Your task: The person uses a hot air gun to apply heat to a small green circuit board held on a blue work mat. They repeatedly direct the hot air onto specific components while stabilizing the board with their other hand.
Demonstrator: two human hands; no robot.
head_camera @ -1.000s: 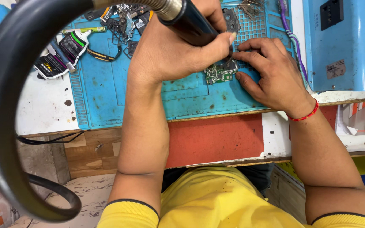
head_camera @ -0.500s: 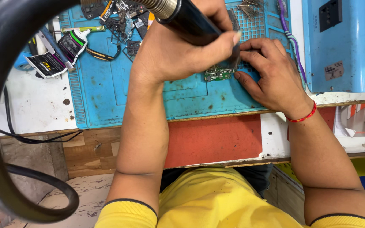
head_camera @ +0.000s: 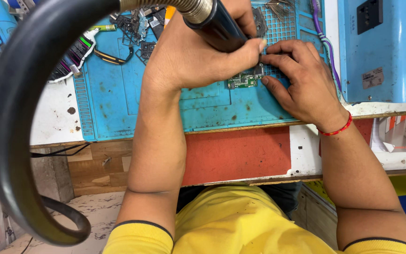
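My left hand (head_camera: 198, 56) grips a black hot-air tool (head_camera: 214, 23) whose thick black hose (head_camera: 10, 117) loops out to the left. The tool's tip is hidden behind my fingers, over a small green circuit board (head_camera: 241, 81) on the blue work mat (head_camera: 118, 103). My right hand (head_camera: 301, 80), with a red thread on the wrist, has its fingertips pinched at the board's right end. Whether it holds a small tool there I cannot tell.
Loose phone parts (head_camera: 139, 28) and a yellow-black tool (head_camera: 111, 59) lie at the mat's back left. A blue station box (head_camera: 381, 47) stands at the right with a purple cable (head_camera: 323, 37) beside it. The bench front has a red panel (head_camera: 240, 155).
The view has shifted slightly, and the hose swings a little lower left. Both hands stay at the circuit board with hardly any movement.
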